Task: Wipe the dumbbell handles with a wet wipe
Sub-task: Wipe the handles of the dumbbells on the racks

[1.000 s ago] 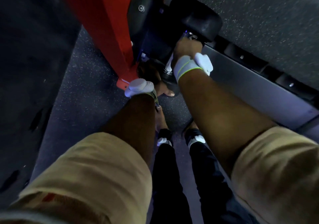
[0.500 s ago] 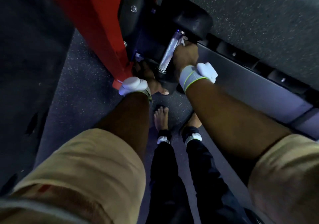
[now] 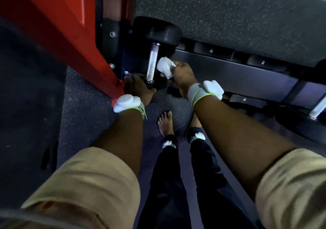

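The dumbbell point(image 3: 158, 32) lies near-to-far, the left hand point(image 3: 137, 87) gripping its near end; its bare handle point(image 3: 152, 61) sits just left of the wipe point(image 3: 165, 68), pinched in the right hand point(image 3: 183, 77).

One dumbbell point(image 3: 152, 61), one wet wipe point(image 3: 165, 69), two hands point(image 3: 138, 87) point(image 3: 183, 78), two bare feet point(image 3: 165, 123) point(image 3: 196, 122).

The dumbbell point(image 3: 153, 61) ran away from the person, just right of the slanting frame post point(image 3: 70, 34), with its near end held in the left hand point(image 3: 139, 89) and its far end before a long rail point(image 3: 238, 70) crossing to the right. The right hand point(image 3: 183, 77) pinched the wet wipe point(image 3: 165, 68) just beside the bar, on its right. Two bare feet point(image 3: 165, 123) stood on the floor point(image 3: 84, 105) between the forearms.
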A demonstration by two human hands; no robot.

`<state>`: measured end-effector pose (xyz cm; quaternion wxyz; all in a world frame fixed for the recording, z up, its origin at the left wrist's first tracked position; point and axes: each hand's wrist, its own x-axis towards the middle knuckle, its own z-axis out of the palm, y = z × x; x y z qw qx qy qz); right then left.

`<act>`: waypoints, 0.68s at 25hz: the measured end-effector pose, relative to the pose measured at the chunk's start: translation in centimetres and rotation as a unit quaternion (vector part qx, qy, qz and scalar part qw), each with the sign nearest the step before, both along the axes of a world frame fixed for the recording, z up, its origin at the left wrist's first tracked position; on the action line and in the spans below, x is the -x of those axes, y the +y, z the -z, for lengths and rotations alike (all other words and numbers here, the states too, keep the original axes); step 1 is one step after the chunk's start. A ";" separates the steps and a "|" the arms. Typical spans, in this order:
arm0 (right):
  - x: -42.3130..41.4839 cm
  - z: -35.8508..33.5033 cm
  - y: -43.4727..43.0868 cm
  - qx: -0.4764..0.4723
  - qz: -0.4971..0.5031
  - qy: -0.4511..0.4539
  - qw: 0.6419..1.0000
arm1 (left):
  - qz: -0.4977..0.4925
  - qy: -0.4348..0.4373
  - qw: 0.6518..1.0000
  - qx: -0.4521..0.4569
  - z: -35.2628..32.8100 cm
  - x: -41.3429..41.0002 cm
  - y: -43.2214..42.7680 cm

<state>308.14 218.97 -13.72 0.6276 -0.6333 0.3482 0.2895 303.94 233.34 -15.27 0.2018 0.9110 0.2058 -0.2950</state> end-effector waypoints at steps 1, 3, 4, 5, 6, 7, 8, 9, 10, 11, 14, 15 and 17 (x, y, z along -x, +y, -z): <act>0.6 -0.7 -0.8 -0.015 0.016 0.007 1.000 | -0.009 -0.054 0.998 0.029 -1.4 -0.1 -0.8; 1.4 -3.3 -1.7 -0.055 0.021 0.029 0.998 | -0.023 -0.115 0.990 0.082 -3.5 -0.4 -1.9; 1.8 -5.0 -2.3 -0.058 0.019 0.028 0.998 | -0.010 -0.107 0.989 0.099 -5.5 -0.6 -2.6; 2.1 -6.6 -3.0 -0.059 0.013 0.026 0.998 | 0.002 -0.099 0.989 0.110 -7.5 -0.7 -3.4; 2.6 -8.4 -3.5 -0.054 0.002 0.020 0.998 | 0.011 -0.084 0.989 0.120 -9.5 -1.0 -4.3; 2.9 -9.8 -4.1 -0.053 -0.002 0.018 0.998 | 0.020 -0.076 0.987 0.140 -10.9 -1.5 -5.0; 3.1 -11.2 -4.7 -0.053 -0.006 0.015 0.998 | 0.029 -0.068 0.985 0.154 -12.4 -2.0 -5.6; 3.3 -12.7 -5.6 -0.048 0.000 0.007 0.999 | 0.046 -0.068 0.982 0.171 -13.9 -2.4 -6.5; 3.6 -14.1 -6.3 -0.047 0.010 -0.002 0.999 | 0.064 -0.064 0.980 0.180 -15.4 -2.5 -7.3; 3.9 -15.6 -7.4 -0.045 0.023 -0.017 0.999 | 0.087 -0.066 0.976 0.187 -17.0 -2.6 -8.5; 4.9 -18.0 -10.0 -0.056 0.032 -0.076 0.995 | 0.122 -0.086 0.968 0.200 -20.0 -2.7 -11.4; 5.2 -18.8 -11.0 -0.054 0.034 -0.091 0.994 | 0.132 -0.096 0.965 0.207 -20.7 -2.6 -12.5; 6.1 -19.7 -13.9 -0.048 0.051 -0.097 0.993 | 0.147 -0.106 0.960 0.214 -22.2 -2.2 -15.2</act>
